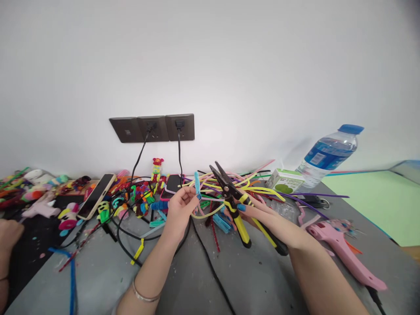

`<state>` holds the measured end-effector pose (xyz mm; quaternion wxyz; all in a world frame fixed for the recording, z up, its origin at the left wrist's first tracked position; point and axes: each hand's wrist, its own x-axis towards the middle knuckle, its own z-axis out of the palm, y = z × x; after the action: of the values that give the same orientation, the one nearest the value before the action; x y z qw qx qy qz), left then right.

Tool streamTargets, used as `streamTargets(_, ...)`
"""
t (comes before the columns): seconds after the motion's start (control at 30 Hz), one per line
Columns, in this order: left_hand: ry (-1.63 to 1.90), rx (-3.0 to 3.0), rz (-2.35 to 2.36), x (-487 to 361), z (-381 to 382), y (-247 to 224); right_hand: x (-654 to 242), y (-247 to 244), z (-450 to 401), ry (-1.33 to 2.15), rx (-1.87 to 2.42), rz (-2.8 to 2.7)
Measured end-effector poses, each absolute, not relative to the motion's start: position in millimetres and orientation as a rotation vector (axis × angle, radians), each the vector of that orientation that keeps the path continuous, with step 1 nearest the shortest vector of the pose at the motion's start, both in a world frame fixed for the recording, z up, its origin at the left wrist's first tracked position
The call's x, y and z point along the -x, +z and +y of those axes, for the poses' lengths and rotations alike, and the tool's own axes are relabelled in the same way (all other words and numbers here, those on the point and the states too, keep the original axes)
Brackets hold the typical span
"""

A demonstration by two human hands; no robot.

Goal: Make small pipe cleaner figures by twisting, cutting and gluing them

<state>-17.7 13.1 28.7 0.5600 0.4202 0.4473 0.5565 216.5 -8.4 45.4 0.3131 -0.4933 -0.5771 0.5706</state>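
So, far off to the left of my left hand there's someone else's hand (pixel 9 236) at the table edge, then a crowd of fuzzy figures (pixel 103 211) and a phone (pixel 96 197). My left hand (pixel 180 205) is closed to a fingertip pinch, and the blue piece (pixel 197 181) sticks up out of it. I'd say that's about right: a grip low on the piece steadies it and leaves the top free. I'd tuck the fingertips back a bit though, since the metal is near.

There's a cable (pixel 214 269) on the table between my forearms; best not to let an elbow drag it. A pale strand (pixel 213 199) runs from my left fingertips toward the pliers (pixel 232 209), but I can't tell if anything is gripping it.

The pliers sit in my right hand (pixel 262 214), fingers wrapped around them, handles spread and the nose slightly parted, nothing between the tips that I can see. IMO line up the tips first, squeeze second, and bring the work to the pliers rather than reaching.

Loose stems (pixel 275 192) fan out past my right hand, so watch for strays in the nose. Further right are a bottle (pixel 330 153) and a pink glue gun (pixel 348 251), nearer my forearm, so elbow in.
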Motion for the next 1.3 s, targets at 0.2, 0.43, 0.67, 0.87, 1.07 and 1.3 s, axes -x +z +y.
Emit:
streamTargets(0.2,1.287,-1.037,1.126,18,15,26,-206,54,-13,1.969,1.143,-1.402)
streamTargets(0.43,1.289,-1.226,1.2,20,17,17,-204,66,-16,2.08,1.153,-1.483)
streamTargets(0.67,1.313,-1.283,1.21,20,18,17,-199,66,-14,2.007,1.218,-1.432)
streamTargets(0.87,1.302,-1.375,1.203,18,16,15,-199,63,-14,2.002,1.134,-1.367)
streamTargets(1.07,1.269,-1.526,1.26,18,14,14,-200,56,-12,2.041,1.028,-1.304)
streamTargets(1.3,1.321,-1.815,1.339,24,16,18,-199,63,-12,1.986,1.073,-1.339)
